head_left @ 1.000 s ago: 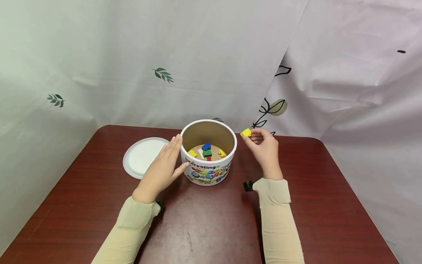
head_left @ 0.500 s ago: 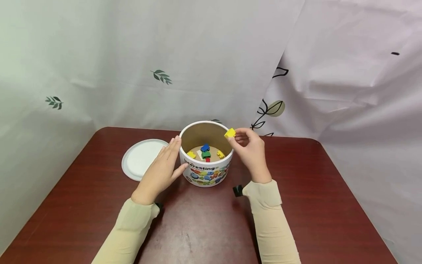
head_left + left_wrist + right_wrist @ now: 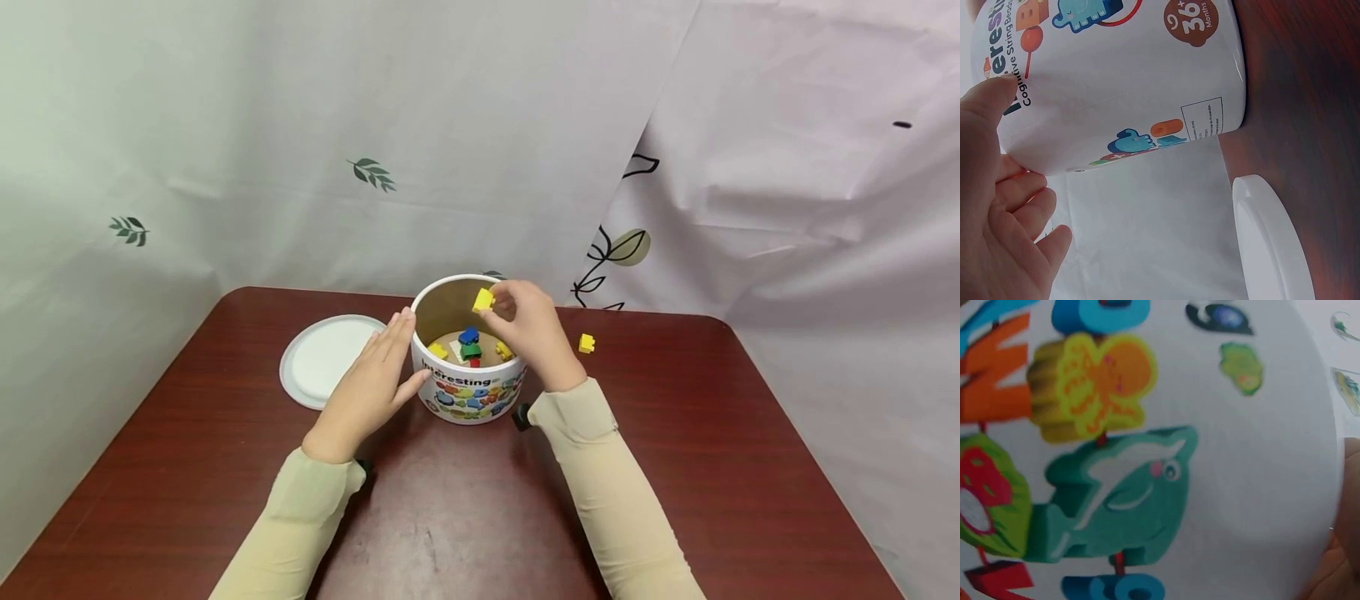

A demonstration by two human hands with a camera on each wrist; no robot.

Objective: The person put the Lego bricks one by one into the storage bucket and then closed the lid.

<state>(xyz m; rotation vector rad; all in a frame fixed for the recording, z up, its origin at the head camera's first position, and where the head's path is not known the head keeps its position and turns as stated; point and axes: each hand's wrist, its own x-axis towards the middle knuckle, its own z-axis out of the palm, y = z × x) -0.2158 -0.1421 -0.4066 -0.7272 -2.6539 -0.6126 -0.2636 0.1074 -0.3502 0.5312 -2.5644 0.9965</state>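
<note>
A round white tub (image 3: 468,402) printed with colourful pictures stands uncovered on the table. Over its opening my right hand (image 3: 528,329) pinches a yellow toy brick (image 3: 483,301) between thumb and fingers. My left hand (image 3: 367,387) touches the tub's left side with fingers extended; in the left wrist view, its thumb and fingertips meet the printed wall. Inside the tub lie a blue brick (image 3: 468,336), a green brick (image 3: 471,352), a bit of red and some yellow bricks (image 3: 438,351). The tub's wall fills most of the right wrist view, with part of the right hand at the edge.
The white round lid (image 3: 322,362) lies left of the tub, partly behind the left hand. Another yellow brick (image 3: 587,343) sits on the dark red table (image 3: 675,400) to the right. A pale patterned cloth (image 3: 480,150) hangs behind the table.
My right hand has carried the yellow brick leftward, from beside the tub to over its opening. The yellow brick on the table has come into sight. My left hand has stayed in place.
</note>
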